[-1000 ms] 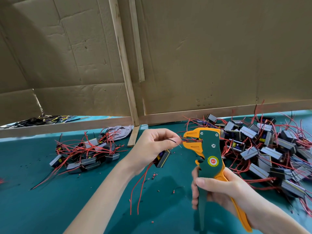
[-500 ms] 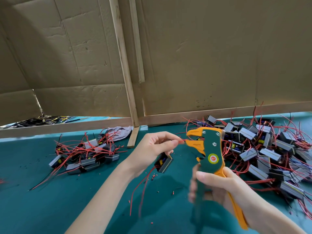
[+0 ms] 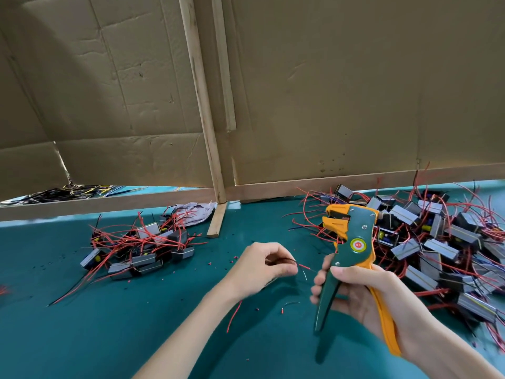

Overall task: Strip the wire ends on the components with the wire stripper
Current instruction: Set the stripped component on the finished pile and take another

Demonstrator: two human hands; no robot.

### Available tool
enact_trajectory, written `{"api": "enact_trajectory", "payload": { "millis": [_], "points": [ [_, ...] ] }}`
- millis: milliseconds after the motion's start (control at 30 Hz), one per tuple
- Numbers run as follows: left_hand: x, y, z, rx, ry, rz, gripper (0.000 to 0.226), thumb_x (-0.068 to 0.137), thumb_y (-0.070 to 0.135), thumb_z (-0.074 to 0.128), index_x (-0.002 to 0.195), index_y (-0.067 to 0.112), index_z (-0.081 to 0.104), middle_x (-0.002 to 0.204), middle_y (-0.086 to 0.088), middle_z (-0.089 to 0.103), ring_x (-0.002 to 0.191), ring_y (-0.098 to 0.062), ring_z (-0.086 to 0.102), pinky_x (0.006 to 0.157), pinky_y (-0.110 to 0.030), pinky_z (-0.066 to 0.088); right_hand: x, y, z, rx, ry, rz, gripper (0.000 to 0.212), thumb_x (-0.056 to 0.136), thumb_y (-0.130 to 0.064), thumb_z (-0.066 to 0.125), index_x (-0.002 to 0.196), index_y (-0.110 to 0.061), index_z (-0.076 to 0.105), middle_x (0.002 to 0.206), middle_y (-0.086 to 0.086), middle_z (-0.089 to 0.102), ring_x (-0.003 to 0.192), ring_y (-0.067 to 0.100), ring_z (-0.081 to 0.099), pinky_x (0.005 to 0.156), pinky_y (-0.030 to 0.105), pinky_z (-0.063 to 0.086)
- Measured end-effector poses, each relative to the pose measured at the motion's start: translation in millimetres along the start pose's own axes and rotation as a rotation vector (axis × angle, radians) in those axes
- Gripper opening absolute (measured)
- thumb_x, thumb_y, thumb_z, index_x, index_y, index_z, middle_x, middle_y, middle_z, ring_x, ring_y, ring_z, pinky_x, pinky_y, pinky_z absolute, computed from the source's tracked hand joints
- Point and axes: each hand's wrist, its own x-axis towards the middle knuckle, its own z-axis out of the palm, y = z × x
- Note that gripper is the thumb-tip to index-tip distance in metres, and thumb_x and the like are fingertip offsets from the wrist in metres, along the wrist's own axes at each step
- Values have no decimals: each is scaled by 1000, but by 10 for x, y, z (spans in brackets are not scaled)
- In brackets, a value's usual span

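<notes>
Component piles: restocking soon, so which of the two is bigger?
The right pile, beside the right hand gripping the wire stripper; it spreads far wider than the small left pile.

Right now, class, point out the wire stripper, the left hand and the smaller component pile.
wire stripper (image 3: 358, 245): head view, its round red label.
left hand (image 3: 257, 266), pinching a wire (image 3: 303, 267): head view, its back.
smaller component pile (image 3: 149, 230): head view, grey block near its top.

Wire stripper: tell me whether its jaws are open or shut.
Open: the wire stripper has its handles spread in the right hand, a gap between its orange jaws, nothing inside.
</notes>
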Motion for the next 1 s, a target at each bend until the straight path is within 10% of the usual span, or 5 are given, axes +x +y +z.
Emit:
{"api": "enact_trajectory", "payload": {
  "millis": [100, 200, 367, 1000],
  "points": [
    [1, 20, -41, -20, 17, -6, 8, 88, 18, 67, 85, 13, 73, 88, -19, 70, 71, -15, 54, 69, -26, 41, 1, -10, -17, 11, 8, -9, 15, 64, -7, 68, 77, -4, 74, 79, 24, 64, 73, 37, 67, 67, 45, 58],
    [0, 45, -82, -9, 93, 44, 18, 91, 16, 63, 79, 26, 73, 99, 2, 64, 92, -20, 63, 92, -29, 46, 1, -15, -27, 5, 7, -19, 15, 63, -7, 68, 77, -4, 74, 79, 24, 64, 72, 38, 66, 67, 45, 58],
    [2, 185, -175, -109, 206, 138, 19, 91, 7, 63, 84, 23, 71, 78, 15, 70, 74, 1, 61, 76, -12, 46, -10, -15, 20, -58, -7, 1, 15, 61, -4, 70, 76, -2, 73, 78, 28, 63, 70, 40, 66, 65, 46, 58],
    [-141, 616, -179, -227, 199, 193, 7, 88, 12, 67, 84, 17, 69, 59, 17, 58, 58, 1, 48, 59, -10, 40, -67, -40, 97, -98, -196, 41, 27, 53, -8, 77, 78, 0, 71, 76, 30, 62, 68, 41, 65, 66, 48, 57]
  ]
}}
